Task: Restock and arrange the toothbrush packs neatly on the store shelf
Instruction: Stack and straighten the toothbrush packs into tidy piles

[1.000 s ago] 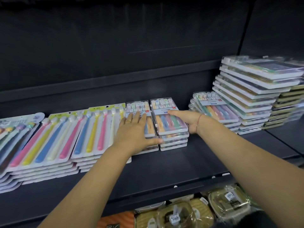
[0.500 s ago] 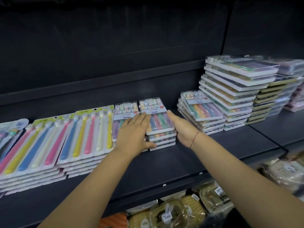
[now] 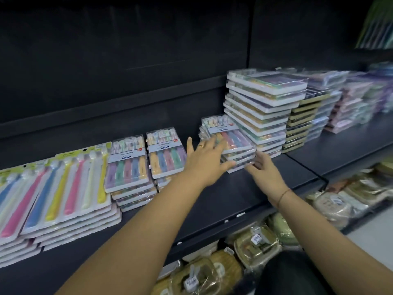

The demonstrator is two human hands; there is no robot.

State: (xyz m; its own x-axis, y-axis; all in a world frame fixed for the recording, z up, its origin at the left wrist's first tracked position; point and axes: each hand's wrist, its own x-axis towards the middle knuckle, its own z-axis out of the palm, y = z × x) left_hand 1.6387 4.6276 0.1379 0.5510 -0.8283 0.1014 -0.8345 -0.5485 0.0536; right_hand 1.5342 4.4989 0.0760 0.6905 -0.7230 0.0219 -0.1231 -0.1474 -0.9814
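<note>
Head view: short stack of toothbrush packs (image 3: 231, 143) on the shelf (image 3: 223, 199), just beside the tall stack (image 3: 261, 107). Left hand (image 3: 207, 159) lies flat on its top, fingers straight. Right hand (image 3: 265, 170) has fingers uncurled, touching the front corner (blurred).

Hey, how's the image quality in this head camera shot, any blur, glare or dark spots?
Head view: the left hand and right hand are motion-blurred at the short stack of clear plastic toothbrush packs; the tall stack of white-edged flat packs shows glare on top; the black metal shelf is dim, with little detail.
</note>
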